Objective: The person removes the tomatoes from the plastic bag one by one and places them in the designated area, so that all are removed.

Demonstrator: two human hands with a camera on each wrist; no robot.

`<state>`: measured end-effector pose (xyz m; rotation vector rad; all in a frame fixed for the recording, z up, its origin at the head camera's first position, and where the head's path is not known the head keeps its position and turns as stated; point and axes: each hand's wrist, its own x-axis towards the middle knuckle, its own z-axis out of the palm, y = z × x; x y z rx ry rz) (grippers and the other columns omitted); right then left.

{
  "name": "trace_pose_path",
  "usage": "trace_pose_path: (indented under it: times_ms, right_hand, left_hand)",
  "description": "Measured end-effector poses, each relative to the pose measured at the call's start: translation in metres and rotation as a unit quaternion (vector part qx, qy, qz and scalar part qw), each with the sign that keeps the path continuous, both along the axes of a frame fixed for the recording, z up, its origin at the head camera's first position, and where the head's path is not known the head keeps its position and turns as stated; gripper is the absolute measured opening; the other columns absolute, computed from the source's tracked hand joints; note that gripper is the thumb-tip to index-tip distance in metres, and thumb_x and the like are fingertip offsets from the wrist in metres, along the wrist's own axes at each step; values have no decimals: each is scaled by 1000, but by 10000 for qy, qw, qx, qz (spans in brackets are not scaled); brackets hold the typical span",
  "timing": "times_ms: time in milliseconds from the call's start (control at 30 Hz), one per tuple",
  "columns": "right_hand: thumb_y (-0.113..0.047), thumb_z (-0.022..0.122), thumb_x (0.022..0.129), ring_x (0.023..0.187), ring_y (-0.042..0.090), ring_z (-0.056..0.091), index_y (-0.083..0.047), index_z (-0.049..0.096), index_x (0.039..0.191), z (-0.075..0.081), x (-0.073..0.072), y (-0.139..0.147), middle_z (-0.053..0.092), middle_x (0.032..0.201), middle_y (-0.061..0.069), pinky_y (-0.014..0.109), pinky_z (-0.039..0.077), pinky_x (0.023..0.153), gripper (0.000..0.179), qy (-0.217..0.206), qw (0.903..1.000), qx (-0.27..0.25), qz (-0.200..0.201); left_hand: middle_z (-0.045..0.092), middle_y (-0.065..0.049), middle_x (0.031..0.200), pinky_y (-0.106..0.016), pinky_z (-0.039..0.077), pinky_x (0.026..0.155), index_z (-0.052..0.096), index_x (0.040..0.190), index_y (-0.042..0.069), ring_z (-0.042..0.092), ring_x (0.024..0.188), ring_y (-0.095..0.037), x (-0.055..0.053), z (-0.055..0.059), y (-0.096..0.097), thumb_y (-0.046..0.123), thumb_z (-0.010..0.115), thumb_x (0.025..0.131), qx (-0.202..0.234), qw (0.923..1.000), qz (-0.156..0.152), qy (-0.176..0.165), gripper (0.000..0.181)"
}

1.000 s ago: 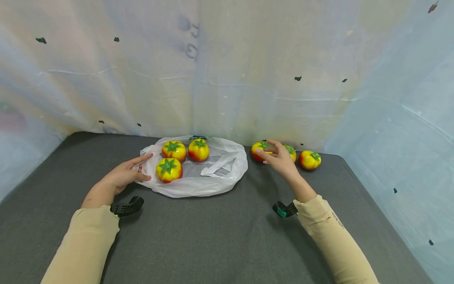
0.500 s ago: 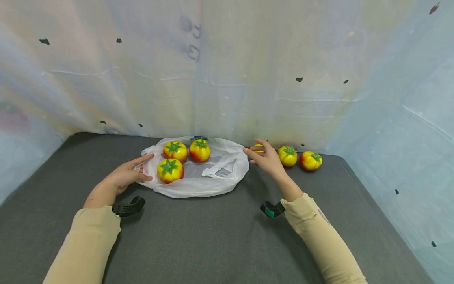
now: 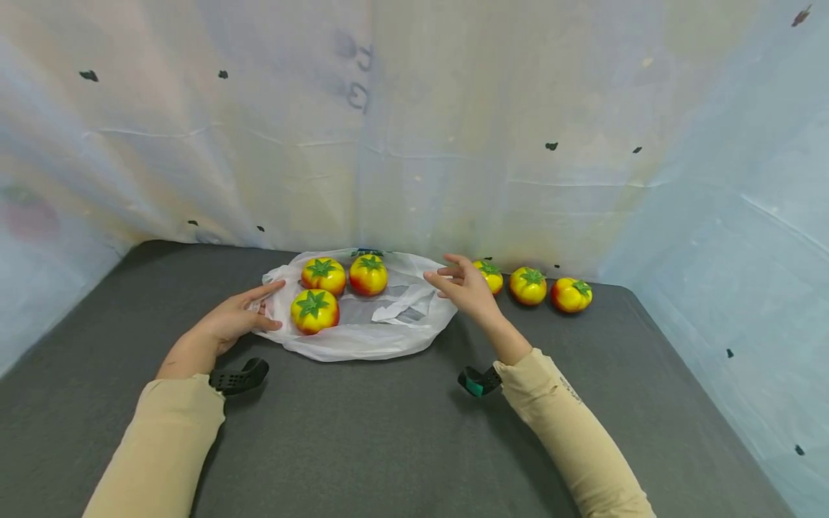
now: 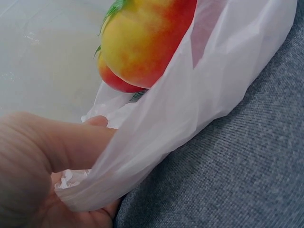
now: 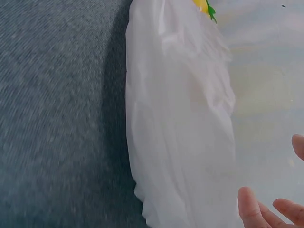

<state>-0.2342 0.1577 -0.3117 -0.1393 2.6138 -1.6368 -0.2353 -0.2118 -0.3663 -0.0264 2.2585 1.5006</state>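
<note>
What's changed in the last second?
The bare right grip moved left, from the row of three round yellow-red fruits to the right edge of the white plastic bag; nothing grabbed. Unchanged: the left grip holds the bag's left edge; three matching fruits lie inside.

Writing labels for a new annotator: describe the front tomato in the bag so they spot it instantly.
On the dark grey table, find the white plastic bag pinched by the left hand. Inside it, the front tomato, red and yellow with green leaves, sits nearest the head camera; the back-left tomato and back-right tomato sit closer to the backdrop.
</note>
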Motion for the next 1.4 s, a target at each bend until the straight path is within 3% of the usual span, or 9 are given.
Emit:
trace_pose_path:
  times_ms: [567, 1400]
  right_hand:
    - [-36, 67, 89, 109, 33, 62, -9, 39, 145, -12, -13, -32, 55, 132, 17, 43, 53, 91, 68, -99, 9997, 229, 5]
    - [-38, 69, 87, 97, 29, 67, -9, 41, 144, -29, -29, -75, 54, 135, 17, 39, 52, 93, 70, -760, 9963, 300, -282]
  left_hand:
    - [-15, -23, 157, -67, 1, 112, 14, 154, 22, -12, 143, -47, -1, 0, 0, 6, 68, 84, -75, 9999, 80, 16, 90]
    - [-12, -23, 158, -66, 1, 112, 16, 154, 22, -8, 144, -46, 2, 2, 2, 6, 67, 85, -88, 9999, 91, 53, 88]
